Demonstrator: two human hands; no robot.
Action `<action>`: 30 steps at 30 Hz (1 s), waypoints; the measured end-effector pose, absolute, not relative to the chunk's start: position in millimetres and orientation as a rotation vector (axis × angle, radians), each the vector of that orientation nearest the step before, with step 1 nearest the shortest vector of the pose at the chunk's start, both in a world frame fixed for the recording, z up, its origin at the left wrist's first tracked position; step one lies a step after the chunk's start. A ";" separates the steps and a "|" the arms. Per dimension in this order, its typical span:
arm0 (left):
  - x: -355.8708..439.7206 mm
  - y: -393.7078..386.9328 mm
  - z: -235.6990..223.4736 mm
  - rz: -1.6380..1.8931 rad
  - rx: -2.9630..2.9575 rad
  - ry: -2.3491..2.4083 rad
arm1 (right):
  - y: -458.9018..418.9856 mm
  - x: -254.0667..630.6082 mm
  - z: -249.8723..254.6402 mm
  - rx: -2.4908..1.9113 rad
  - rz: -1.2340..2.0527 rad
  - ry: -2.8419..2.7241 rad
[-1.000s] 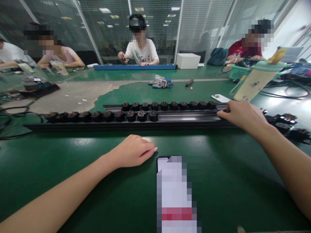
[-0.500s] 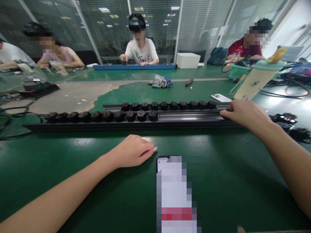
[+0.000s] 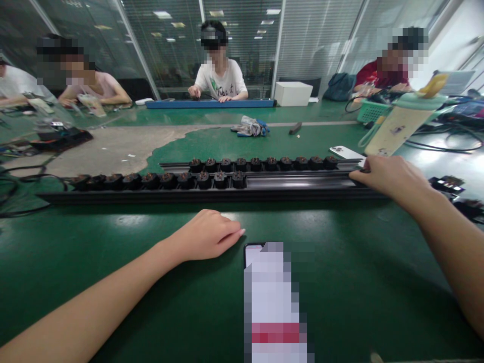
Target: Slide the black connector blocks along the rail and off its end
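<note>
My right hand (image 3: 395, 179) pinches a small black part at the right end of the front black rail (image 3: 181, 197); the fingers mostly hide that part. Black socket modules (image 3: 185, 180) with copper-coloured contacts fill the rail's left half, and its channel lies bare toward my right hand. Behind it, a second black rail (image 3: 346, 164) carries a similar row of modules. My left hand (image 3: 209, 234) rests on the green table with curled fingers, holding nothing visible. Just right of its fingertips lies a phone (image 3: 253, 254), its screen lit and mostly blurred out.
Loose black modules (image 3: 449, 184) sit beyond my right wrist. A white phone (image 3: 344, 153) and a tilted drink bottle (image 3: 403, 128) stand behind it. Gloves (image 3: 250, 127) lie farther back. Cables (image 3: 22, 174) are at left. Several people sit across the table, one behind a blue bar (image 3: 209, 104).
My right hand has shifted slightly to the right along the front rail, fingers still pinched. My left hand stays where it was.
</note>
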State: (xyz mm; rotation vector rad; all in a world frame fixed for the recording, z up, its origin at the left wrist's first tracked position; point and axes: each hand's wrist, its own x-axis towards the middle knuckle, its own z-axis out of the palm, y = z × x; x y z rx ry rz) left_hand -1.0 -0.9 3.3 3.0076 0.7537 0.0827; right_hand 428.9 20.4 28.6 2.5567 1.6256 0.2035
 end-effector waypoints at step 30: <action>-0.4 0.4 2.0 0.036 2.991 0.774 | 31.3 475.1 17.1 2.573 0.203 1.500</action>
